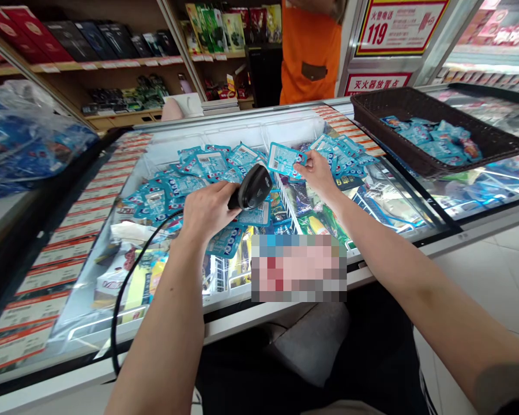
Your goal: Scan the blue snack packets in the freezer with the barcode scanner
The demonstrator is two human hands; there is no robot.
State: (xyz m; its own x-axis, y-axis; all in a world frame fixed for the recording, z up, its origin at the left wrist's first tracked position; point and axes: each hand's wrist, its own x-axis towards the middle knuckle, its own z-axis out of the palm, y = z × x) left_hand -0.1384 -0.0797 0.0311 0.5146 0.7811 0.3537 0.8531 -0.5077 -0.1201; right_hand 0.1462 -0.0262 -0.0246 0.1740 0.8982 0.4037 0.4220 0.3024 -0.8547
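My left hand [207, 210] is wrapped round a black corded barcode scanner [256, 187], its head tilted up to the right. Between the fingers and thumb of my right hand [318, 174] is a blue packet [285, 160], with a white barcode panel facing me. The packet is just beyond the scanner's head, apart from it. Below and behind the scanner, many like blue packets [177, 184] lie heaped on the glass top of the freezer. A second heap [343, 153] lies to the right, beside and behind my right hand.
A dark woven basket [441, 127] with blue packets stands on the freezer [393, 262] at the right. A clear plastic bag [30, 138] of blue goods is at the left. The scanner's black cable [123, 288] loops by my left forearm. A person in orange [310, 55] stands across, near shelves [108, 63].
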